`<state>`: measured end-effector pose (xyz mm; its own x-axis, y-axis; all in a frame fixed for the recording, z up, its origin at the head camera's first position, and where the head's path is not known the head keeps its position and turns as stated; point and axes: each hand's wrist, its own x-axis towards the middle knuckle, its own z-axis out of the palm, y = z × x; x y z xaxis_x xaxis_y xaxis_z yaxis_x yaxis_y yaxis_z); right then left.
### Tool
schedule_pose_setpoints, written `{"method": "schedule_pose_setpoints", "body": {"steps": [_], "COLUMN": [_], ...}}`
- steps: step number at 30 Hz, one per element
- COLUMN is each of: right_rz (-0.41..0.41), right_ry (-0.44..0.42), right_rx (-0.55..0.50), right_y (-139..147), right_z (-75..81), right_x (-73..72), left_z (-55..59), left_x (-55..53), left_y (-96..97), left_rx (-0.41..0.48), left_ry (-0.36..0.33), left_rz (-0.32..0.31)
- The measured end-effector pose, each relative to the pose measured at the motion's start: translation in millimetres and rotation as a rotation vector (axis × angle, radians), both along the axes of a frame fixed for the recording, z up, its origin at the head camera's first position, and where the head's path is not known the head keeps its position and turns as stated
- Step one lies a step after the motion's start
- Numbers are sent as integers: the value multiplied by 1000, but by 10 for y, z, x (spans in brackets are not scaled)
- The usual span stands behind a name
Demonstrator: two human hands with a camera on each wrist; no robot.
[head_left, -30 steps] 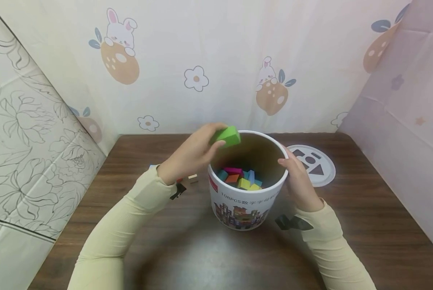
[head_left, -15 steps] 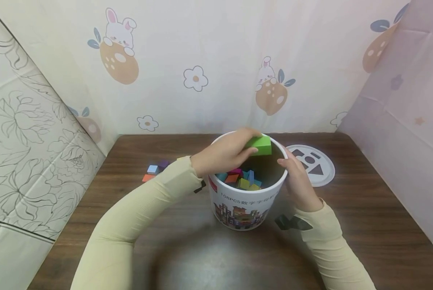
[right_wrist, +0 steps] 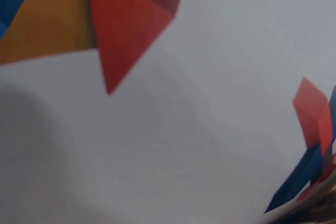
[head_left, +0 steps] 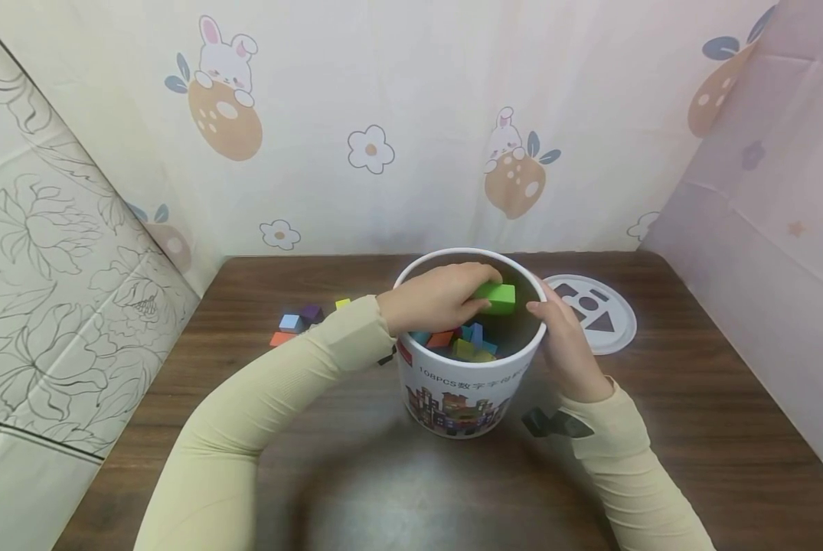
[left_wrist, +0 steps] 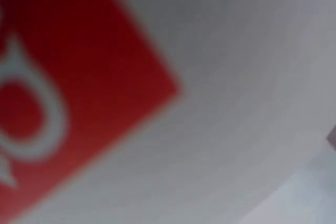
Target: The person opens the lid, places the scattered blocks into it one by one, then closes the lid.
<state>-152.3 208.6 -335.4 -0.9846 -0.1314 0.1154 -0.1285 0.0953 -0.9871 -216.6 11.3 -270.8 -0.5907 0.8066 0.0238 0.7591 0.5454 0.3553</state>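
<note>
In the head view a white bucket (head_left: 461,398) with printed buildings and lettering stands upright on the table. My left hand (head_left: 445,295) reaches over its left rim and pinches a green block (head_left: 499,298) inside the mouth. Below that hand, several coloured blocks (head_left: 462,349) lie at the bottom of the bucket, partly hidden by the fingers. My right hand (head_left: 566,337) grips the rim at the right, thumb over the edge. The bucket's red label (left_wrist: 89,93) fills much of the left wrist view. Printed shapes on the bucket wall (right_wrist: 157,145) fill the right wrist view.
A round white lid (head_left: 618,337) with shaped holes lies on the dark wooden table (head_left: 411,490), right of the bucket. Left of it, a light blue block (head_left: 290,323), a purple block (head_left: 311,312), an orange block (head_left: 282,338) and a yellow block (head_left: 342,304) lie near my left sleeve.
My left hand has carried the green block rightward over the rim, then down into the bucket's mouth. Blocks behind the left sleeve have come into view. The right hand has stayed on the rim.
</note>
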Motion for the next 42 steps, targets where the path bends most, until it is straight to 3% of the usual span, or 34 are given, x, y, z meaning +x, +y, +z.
{"method": "schedule_pose_setpoints", "body": {"steps": [17, 23, 28, 33, 39, 42], "right_rz": [2, 1, 3, 1, -3, 1], "right_ry": [0, -5, 13, 15, 23, 33], "right_rx": [-25, -34, -39, -56, -51, -58], "right_y": [-1, 4, -5, -21, -9, -8], "right_z": [-4, -9, -10, -9, -12, -15], "right_x": [0, 0, -4, -6, -6, -13], "left_z": [26, 70, 139, 159, 54, -21], "left_x": [21, 55, 68, 72, 104, 112], "left_y": [-3, -85, -291, -599, -952, -1117], "left_rx": [7, 82, 212, 329, 438, 452], "left_ry": [1, 28, 43, 100, 204, 217], "left_rz": [22, 54, 110, 186, 290, 339]}}
